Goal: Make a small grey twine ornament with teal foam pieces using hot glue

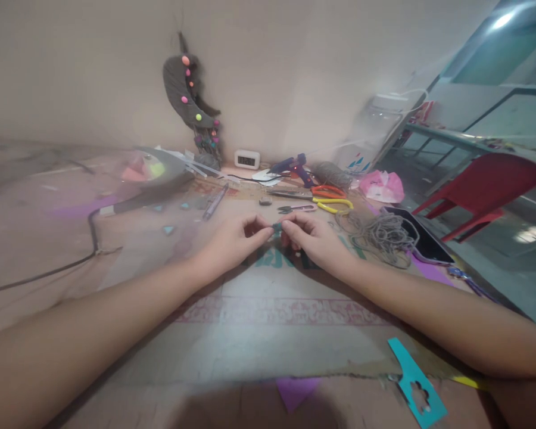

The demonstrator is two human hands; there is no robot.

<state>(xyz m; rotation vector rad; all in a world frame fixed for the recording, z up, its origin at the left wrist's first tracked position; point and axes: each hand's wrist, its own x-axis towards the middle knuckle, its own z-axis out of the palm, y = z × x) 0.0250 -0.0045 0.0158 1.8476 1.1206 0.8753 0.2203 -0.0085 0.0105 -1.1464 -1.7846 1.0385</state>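
Note:
Both my hands meet over the middle of a cardboard work mat point(268, 333). My left hand point(232, 241) and my right hand point(315, 238) each pinch a small dark teal piece point(277, 227) held between their fingertips. The piece is tiny and its shape is hard to make out. A loose heap of grey twine point(382, 235) lies just right of my right hand.
Orange scissors point(328, 192), yellow scissors point(335, 205) and small snips point(297, 208) lie behind my hands. A purple glue gun point(295, 167), a white clock point(246, 159) and a grey felt ornament point(190, 98) sit by the wall. Teal paper cutout point(415, 384) lies front right; red chair point(482, 187) right.

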